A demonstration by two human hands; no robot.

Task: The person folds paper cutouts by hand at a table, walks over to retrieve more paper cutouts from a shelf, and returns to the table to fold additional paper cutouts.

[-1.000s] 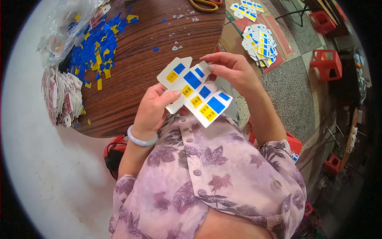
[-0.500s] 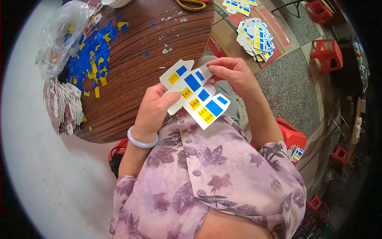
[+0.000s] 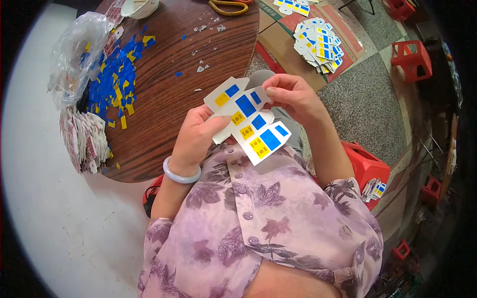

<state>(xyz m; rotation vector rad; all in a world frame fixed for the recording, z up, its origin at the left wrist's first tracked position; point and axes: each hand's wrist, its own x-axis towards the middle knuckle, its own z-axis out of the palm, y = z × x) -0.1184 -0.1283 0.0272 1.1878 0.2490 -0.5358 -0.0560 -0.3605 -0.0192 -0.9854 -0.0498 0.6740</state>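
Observation:
A flat white carton blank [image 3: 251, 136] with blue and yellow printed patches is held over my lap, tilted, its flaps unfolded. My left hand [image 3: 198, 131] grips its left side, thumb on the printed face and fingers hidden beneath. On the upper right, my right hand [image 3: 294, 97] pinches the edge of a flap between thumb and fingers. A heap of small blue and yellow pieces [image 3: 112, 82] lies on the round wooden table [image 3: 164, 99] to the left.
Stacked printed cards [image 3: 82, 139] stand at the table's left edge below a clear plastic bag [image 3: 77, 54]. Yellow-handled scissors [image 3: 228, 7] and a white bowl [image 3: 139, 8] lie at the back. More blanks [image 3: 318, 44] are piled on cardboard at right, near red stools [image 3: 411, 60].
The view has shifted slightly. Both hands keep their hold on the carton blank, which stays in nearly the same pose.

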